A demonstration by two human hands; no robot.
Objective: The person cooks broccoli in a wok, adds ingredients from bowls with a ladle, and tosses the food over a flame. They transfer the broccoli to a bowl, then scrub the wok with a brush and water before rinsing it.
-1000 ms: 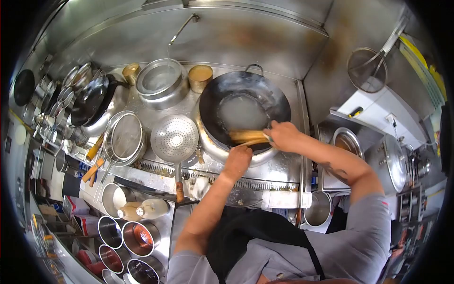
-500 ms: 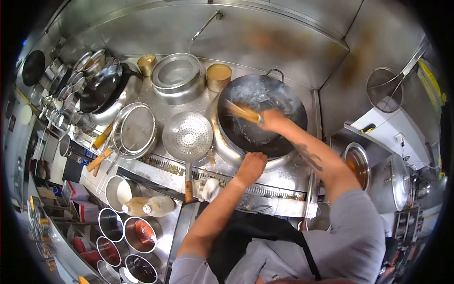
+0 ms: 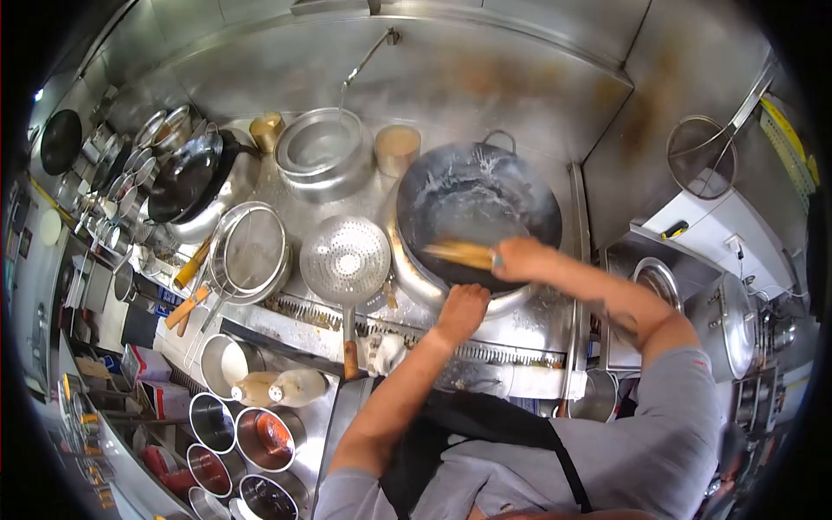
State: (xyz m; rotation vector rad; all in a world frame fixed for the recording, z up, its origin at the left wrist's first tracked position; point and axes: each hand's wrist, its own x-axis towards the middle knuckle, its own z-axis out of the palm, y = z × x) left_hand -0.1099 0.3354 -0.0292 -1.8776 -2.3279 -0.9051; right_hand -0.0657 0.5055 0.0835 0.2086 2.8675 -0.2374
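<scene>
A large black wok [image 3: 536, 186] sits on the round burner, with wet, whitish streaks on its inner wall and haze over it. My right hand [image 3: 522, 259] is closed round a bamboo wok brush [image 3: 458, 253], held over the near part of the wok; its bristles are blurred and point left. At the near rim, my left hand [image 3: 465, 309] is closed on the wok's edge, its fingertips partly hidden. Left of the wok lies a perforated ladle strainer [image 3: 345, 258] with a wooden handle.
Behind stand a lidless metal pot [image 3: 322, 178] under a wall tap [image 3: 368, 61] and a tin can [image 3: 398, 152]. A mesh strainer [image 3: 253, 247] rests at left. Sauce pots [image 3: 267, 436] and two bottles [image 3: 297, 388] stand lower left; a lidded stockpot [image 3: 726, 325] is at right.
My right hand has brought the brush down from the wok's upper left to its near side. My left hand stays at the rim. The view has shifted slightly.
</scene>
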